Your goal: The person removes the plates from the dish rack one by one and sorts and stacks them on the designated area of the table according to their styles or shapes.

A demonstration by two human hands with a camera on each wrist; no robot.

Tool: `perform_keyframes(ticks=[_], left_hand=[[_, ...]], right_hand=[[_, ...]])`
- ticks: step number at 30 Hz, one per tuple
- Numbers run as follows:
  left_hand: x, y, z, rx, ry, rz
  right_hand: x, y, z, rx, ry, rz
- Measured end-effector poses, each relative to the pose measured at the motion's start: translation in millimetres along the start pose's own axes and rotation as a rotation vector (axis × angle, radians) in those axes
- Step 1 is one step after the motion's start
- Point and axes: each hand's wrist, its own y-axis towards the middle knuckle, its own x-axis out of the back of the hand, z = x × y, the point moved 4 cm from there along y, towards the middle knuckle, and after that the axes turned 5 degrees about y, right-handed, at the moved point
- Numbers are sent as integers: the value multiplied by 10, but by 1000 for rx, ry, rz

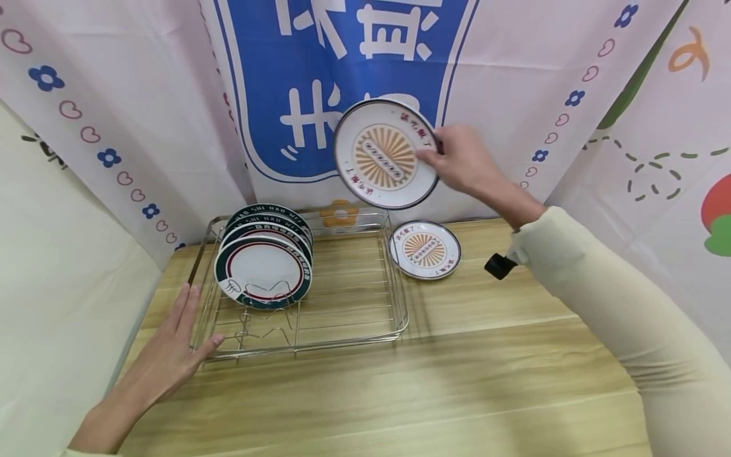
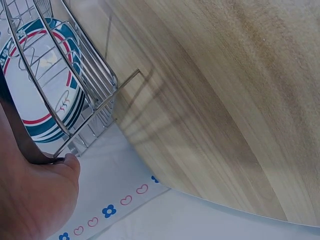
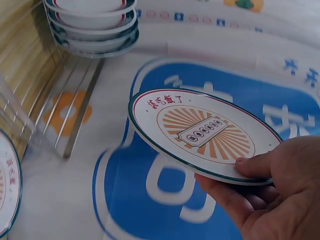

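Note:
My right hand (image 1: 465, 158) pinches a white plate (image 1: 385, 155) by its rim, thumb on the face and fingers beneath. The plate is held up above the table, showing an orange sunburst and red lettering; in the right wrist view the plate (image 3: 200, 132) has a dark green edge. My left hand (image 1: 171, 349) rests at the front left corner of a wire dish rack (image 1: 348, 343), fingers straight along its left side and thumb spread toward the front rail. Several green-rimmed plates (image 1: 265, 270) stand tilted in the rack's left part.
Another sunburst plate (image 1: 425, 251) lies on the wooden table (image 1: 457, 381), just right of the rack. A printed cloth (image 1: 502, 76) hangs behind the table. A black strap piece (image 1: 499, 266) sticks out by the right sleeve (image 1: 599, 285).

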Motion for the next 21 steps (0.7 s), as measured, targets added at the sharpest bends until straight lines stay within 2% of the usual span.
perform_keyframes(ticks=[5,9,14,21], left_hand=[[7,-4,8,3,-1,-4],[8,-4,-1,6,-9,-2],[20,-8,-11,7,-7,-4],[7,2,-9,7,5,-2]], right_hand=[[238,10,-359,-103,-34,-60],[330,7,-679,-200,-19,-75],[301,-24,-1082,-273,48,-60],[153,-111,-1585,-335,58,-31]])
